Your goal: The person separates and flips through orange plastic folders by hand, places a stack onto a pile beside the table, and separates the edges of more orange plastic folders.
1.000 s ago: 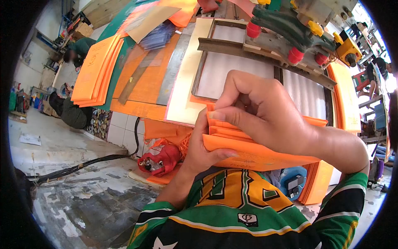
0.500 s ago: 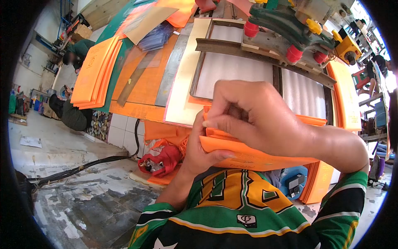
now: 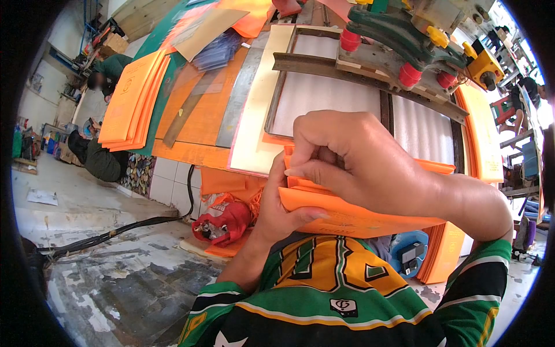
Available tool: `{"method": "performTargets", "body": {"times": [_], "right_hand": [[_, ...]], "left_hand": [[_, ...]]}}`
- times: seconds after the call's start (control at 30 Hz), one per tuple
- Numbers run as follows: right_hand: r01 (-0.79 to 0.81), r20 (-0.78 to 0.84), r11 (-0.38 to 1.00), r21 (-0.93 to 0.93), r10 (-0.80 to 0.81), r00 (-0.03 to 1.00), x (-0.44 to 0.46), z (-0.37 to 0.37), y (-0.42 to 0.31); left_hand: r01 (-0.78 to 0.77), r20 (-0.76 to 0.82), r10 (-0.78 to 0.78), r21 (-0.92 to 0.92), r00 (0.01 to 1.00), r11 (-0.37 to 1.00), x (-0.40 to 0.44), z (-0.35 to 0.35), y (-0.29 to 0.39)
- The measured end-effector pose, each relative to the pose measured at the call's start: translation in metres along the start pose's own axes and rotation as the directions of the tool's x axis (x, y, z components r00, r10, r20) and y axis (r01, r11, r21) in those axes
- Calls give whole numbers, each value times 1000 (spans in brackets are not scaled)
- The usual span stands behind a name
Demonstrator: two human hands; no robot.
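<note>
A stack of printed orange folders (image 3: pixel 364 218) is held against the near edge of the table, in front of my body. My left hand (image 3: pixel 278 209) wraps around the stack's left end, its thumb on the near face and its fingers mostly hidden behind. Over the upper edge, my right hand (image 3: pixel 361 159) is closed in a pinch, thumb against curled fingers, at the edge of one orange folder. The fingertips are partly hidden, and the folders' far right portion lies behind my right wrist.
Beyond my hands is a metal frame (image 3: pixel 270 110) with white padding, beneath a green press (image 3: pixel 376 29). More orange folders (image 3: pixel 132 95) stack at the table's left, near clear plastic sheets (image 3: pixel 215 52). A red bag (image 3: pixel 228 224) sits below. Two people work in the background.
My right hand has shifted very slightly left along the folder edge, still pinched. My left hand keeps its hold on the stack.
</note>
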State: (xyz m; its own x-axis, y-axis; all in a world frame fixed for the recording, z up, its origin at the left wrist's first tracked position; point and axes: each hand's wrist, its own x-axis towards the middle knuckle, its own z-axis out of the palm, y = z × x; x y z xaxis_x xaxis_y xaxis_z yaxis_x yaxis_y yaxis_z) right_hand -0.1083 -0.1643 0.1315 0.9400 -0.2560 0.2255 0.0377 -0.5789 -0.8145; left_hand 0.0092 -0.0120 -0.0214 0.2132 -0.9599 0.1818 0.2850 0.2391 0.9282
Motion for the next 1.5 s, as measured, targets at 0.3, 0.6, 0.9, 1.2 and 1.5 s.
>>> {"method": "performTargets", "body": {"times": [0.3, 0.6, 0.9, 1.2, 1.5], "right_hand": [[-233, -91, 934, 270, 266, 960, -2, 2, -1], [-212, -20, 967, 139, 217, 976, 0, 0, -2], [-312, -95, 922, 227, 340, 936, -1, -3, -8], [-76, -90, 997, 3, 76, 993, 0, 2, 8], [-346, -98, 897, 274, 384, 918, 0, -3, -6]], "left_hand": [[-21, -48, 19, -48, 999, 999, 6, 10, 8], [19, -35, -19, -3, 999, 1000, 2, 6, 8], [-74, -37, 72, -56, 997, 996, 10, 13, 8], [-11, -24, 10, -30, 1000, 999, 5, 8, 8], [-78, -72, 74, -64, 995, 995, 11, 17, 11]]}}
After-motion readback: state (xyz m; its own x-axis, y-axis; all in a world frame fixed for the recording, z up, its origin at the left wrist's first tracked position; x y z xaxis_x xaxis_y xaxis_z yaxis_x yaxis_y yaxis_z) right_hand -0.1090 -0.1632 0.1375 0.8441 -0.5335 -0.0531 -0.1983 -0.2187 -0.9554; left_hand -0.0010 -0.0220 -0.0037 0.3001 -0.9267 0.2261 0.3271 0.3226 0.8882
